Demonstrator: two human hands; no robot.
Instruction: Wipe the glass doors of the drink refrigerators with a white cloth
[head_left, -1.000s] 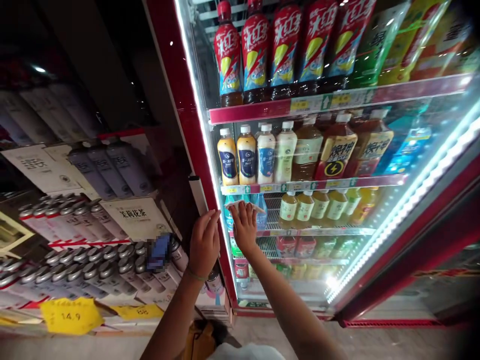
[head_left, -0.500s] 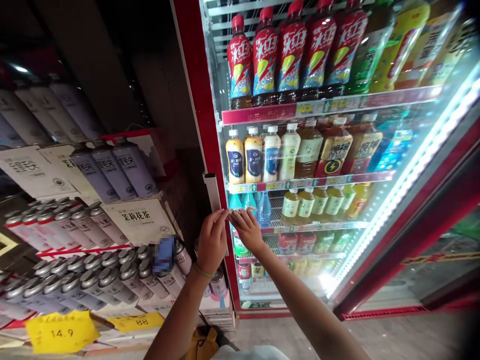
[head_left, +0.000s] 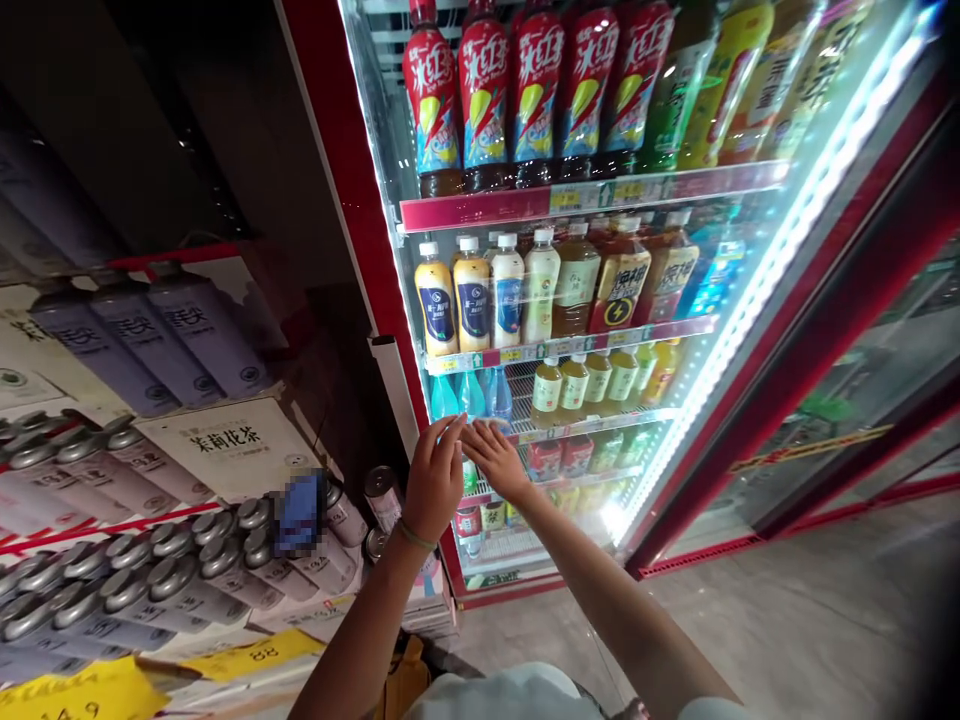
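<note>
**Work under way, nothing visibly finished**

You have both arms stretched ahead of you, towards the left side of the lit cooler (head_left: 337,150). Your left hand (head_left: 437,472) has its fingers drawn close together and pointing up; your right hand (head_left: 495,460) lies palm down with its fingers slightly spread. The fingertips of the two meet or nearly meet. Whether either hand is clamped on anything thin you can't tell from here (both undersides are hidden), but neither is closed around a bottle.

The cooler stands far of your hands and runs off to the right. Just beyond your fingertips, the teal bottles (head_left: 470,395) and a blue bottle (head_left: 498,395) stand upright at the left of their shelf. Bare rack shows between them and the pale-yellow bottles (head_left: 574,382) on the right. Above, the red-labelled bottles (head_left: 484,95) stand in a neat row.

As for progress, you look to be partway through: your hands are in position at the cooler, and that much counts as done. No part of it looks plainly finished, so how much is left can't be judged. The silver-topped cans (head_left: 131,590) and purple bottles (head_left: 184,340) on the left stand well apart from your hands, and nothing shows them to be part of this work.
</note>
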